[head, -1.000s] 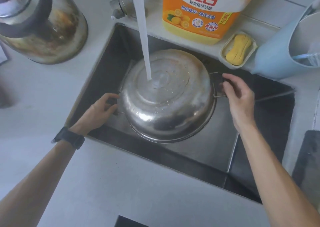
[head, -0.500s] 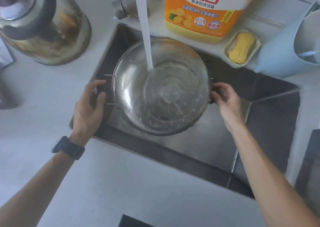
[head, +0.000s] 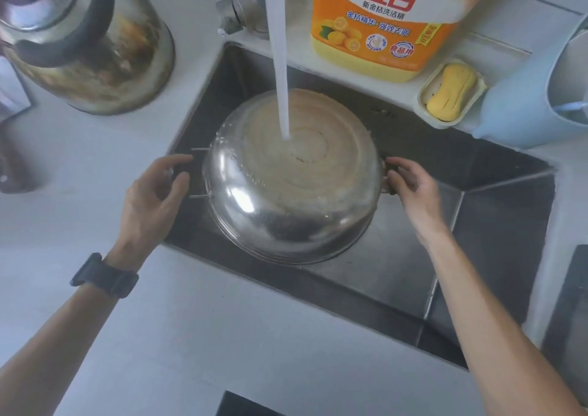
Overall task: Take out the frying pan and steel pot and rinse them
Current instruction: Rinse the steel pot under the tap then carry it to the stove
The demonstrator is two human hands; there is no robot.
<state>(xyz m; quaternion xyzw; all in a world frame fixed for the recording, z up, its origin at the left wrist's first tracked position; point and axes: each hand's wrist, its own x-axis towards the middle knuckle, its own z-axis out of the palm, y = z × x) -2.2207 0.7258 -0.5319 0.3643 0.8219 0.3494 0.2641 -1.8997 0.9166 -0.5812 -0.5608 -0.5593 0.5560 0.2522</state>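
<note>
Curling around the dark side handle, the fingers of the right hand (head: 410, 183) pinch the steel pot (head: 294, 180) at its right edge, while the left hand (head: 152, 199) curves its fingers and thumb about the handle on the opposite side; that handle is mostly hidden behind the fingers, so whether they press it firmly cannot be told. A black watch (head: 105, 275) sits on the left wrist. Between both hands the pot is held upside down and tilted over the sink (head: 366, 288), its base turned up. Water (head: 280, 65) pours from the tap (head: 241, 8) straight onto that base. Behind the sink stand an orange detergent bottle (head: 391, 24), a yellow soap bar (head: 450, 92) in its dish, and a kettle (head: 86, 40) on the left counter.
</note>
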